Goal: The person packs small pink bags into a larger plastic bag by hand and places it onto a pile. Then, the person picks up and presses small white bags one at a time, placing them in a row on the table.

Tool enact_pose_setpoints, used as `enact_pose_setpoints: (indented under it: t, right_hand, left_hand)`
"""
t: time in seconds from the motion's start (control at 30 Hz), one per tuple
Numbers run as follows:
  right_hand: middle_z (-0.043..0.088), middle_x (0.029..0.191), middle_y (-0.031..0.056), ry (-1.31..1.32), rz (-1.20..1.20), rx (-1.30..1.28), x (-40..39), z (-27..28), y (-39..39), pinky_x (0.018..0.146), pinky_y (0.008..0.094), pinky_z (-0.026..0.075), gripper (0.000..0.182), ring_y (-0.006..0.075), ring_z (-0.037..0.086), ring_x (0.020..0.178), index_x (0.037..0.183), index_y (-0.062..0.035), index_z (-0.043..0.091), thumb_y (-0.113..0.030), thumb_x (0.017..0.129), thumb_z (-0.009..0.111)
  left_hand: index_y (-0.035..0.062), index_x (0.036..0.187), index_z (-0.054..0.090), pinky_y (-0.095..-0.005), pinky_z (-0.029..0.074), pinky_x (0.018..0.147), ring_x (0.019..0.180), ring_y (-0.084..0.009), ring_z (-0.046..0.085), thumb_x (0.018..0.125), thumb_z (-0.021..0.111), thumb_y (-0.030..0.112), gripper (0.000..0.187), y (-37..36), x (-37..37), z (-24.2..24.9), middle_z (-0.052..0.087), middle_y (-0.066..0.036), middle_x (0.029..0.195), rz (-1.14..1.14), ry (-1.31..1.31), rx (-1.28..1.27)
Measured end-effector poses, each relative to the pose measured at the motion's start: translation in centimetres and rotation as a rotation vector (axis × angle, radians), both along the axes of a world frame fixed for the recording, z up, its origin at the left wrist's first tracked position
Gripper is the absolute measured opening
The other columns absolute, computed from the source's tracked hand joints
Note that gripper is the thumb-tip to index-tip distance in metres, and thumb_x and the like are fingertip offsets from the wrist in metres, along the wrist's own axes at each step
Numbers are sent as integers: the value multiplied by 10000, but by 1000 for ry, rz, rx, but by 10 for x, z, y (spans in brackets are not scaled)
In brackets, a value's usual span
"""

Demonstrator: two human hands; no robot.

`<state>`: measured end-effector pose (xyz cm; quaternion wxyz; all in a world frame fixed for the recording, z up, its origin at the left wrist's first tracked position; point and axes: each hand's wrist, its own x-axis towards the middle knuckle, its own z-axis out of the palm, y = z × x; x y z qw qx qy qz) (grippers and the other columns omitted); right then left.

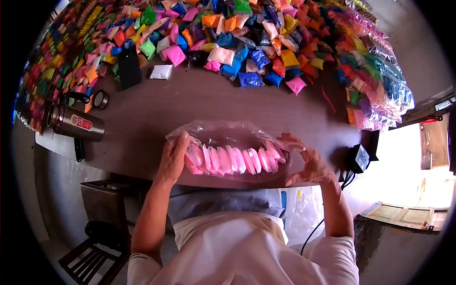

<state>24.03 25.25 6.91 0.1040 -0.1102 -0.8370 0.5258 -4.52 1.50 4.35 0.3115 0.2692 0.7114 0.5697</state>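
From my remote seat I see a clear plastic bag (228, 127) at the near side of the table (199, 104), with a row of pink packets (232, 160) standing side by side in it. My left hand (173, 159) grasps the bag's left end, thumb on the film. My right hand (311, 166) is at its right end, thumb spread from the fingers, which touch the plastic; I cannot tell whether they pinch it.

Beyond the bag, across the table, I have a heap of coloured packets (237, 45), with a white packet (161, 71) at its near fringe. Beyond the bag to the right, larger see-through bags (375, 90) of packets are piled up. Left of the bag, a steel flask (78, 122) lies on its side, a round lid (101, 99) just past it. Right of the bag, a black box (358, 158) with cables sits near the table's corner.

The table's front edge runs just on my side of the bag; a broad strip of brown tabletop separates the bag from the heap.
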Motion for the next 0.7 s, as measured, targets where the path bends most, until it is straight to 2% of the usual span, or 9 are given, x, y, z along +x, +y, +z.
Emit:
enact_pose_setpoints:
  t: [0.03, 0.17, 0.3, 0.37, 0.5, 0.57, 0.6, 0.63, 0.7]
  right_hand:
    - [502, 1410, 167, -35, 9, 68, 4, 0, -1, 1104, 426, 368, 963, 326, 488, 1303, 1400, -57, 470, -355, 611, 936]
    - [513, 1408, 168, -182, -106, 331, 5, -10, -18, 1094, 430, 382, 962, 360, 489, 1301, 1419, -73, 451, -226, 596, 924]
    - [522, 1381, 150, -79, -105, 388, -2, -20, -14, 1093, 427, 385, 905, 362, 486, 1284, 1401, -91, 459, -245, 621, 892]
    - [522, 1382, 154, -33, -28, 162, -3, -15, -9, 1083, 430, 386, 840, 347, 490, 1280, 1369, -63, 486, -255, 654, 883]
    - [567, 1295, 150, 61, -42, -19, 9, 0, -5, 1036, 430, 413, 701, 304, 526, 1217, 1276, -41, 555, -260, 688, 869]
    - [623, 1110, 132, 130, -288, -239, 24, 4, -3, 985, 418, 434, 525, 247, 563, 1117, 1109, -31, 636, -279, 706, 864]
    - [634, 947, 97, 189, -397, -110, 22, 16, -8, 814, 346, 510, 326, 185, 624, 901, 961, -31, 668, -215, 745, 831]
    - [634, 947, 97, 189, -393, -109, 21, 22, -14, 814, 346, 510, 326, 185, 624, 901, 961, -31, 668, -215, 745, 831]
    - [644, 869, 79, 196, -328, 344, 17, 33, -29, 626, 292, 531, 220, 151, 637, 708, 903, -27, 665, -151, 782, 800]
  left_hand:
    - [65, 914, 618, -268, 421, 767, 813, -93, 505, 1015, 504, 402, 370, 2, 5, 5, 573, 16, 847, 65, -62, -3]
    - [50, 953, 645, -272, 435, 802, 860, -109, 546, 996, 535, 424, 392, -1, 0, -10, 624, -7, 897, 61, -126, 67]
    - [41, 987, 651, -282, 443, 826, 890, -130, 570, 990, 537, 429, 404, -1, 4, -5, 653, -37, 927, 78, -123, 15]
    - [50, 915, 669, -330, 422, 850, 898, -180, 563, 974, 466, 554, 546, 2, 11, -1, 641, -68, 917, 158, -42, -44]
    - [39, 907, 668, -300, 448, 793, 839, -147, 578, 999, 488, 452, 460, -3, 5, -5, 655, -64, 864, 69, 17, -1]
    - [32, 866, 661, -299, 445, 755, 788, -142, 566, 1003, 469, 462, 490, -2, 8, -5, 644, -52, 830, 93, 38, 29]
    - [32, 866, 661, -299, 445, 755, 788, -142, 566, 1003, 469, 462, 490, -2, 9, -6, 644, -52, 830, 96, 36, 30]
    - [30, 860, 652, -299, 442, 739, 773, -136, 555, 1006, 469, 454, 484, -2, 9, -8, 635, -44, 818, 105, 38, 43]
    - [28, 855, 643, -299, 438, 723, 757, -130, 544, 1008, 468, 445, 478, -2, 10, -8, 627, -35, 805, 110, 40, 55]
